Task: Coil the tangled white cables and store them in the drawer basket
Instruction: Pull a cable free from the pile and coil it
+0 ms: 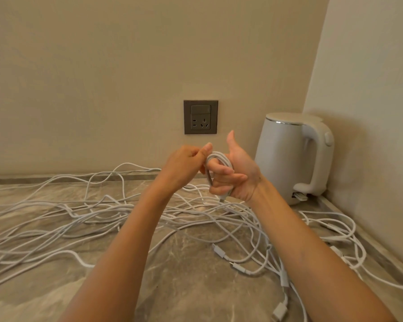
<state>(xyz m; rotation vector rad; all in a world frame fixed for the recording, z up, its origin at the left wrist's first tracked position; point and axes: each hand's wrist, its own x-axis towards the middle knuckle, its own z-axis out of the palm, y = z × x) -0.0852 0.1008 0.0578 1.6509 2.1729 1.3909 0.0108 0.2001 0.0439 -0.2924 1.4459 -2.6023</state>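
Marble counter (pixel 191 270) strewn with tangled white cables (pixel 84 219), right hand (pixel 235 175) gripping a small coil (pixel 219 159) while left hand (pixel 186 163) pinches its strand, mid-winding; next likely another loop.

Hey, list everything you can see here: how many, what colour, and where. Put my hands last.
coiled cable: one, white, looped around the right hand's fingers above the countertop
loose cables: several, too tangled to count, white, spread across the countertop, with plugs lying front right
kettle: one, white, back right corner of the countertop
wall socket: one, dark grey, on the beige wall behind the hands
countertop: one, grey-brown marbled, under everything
left hand: pinches the top of the coil
right hand: fingers curled through the coil, thumb up
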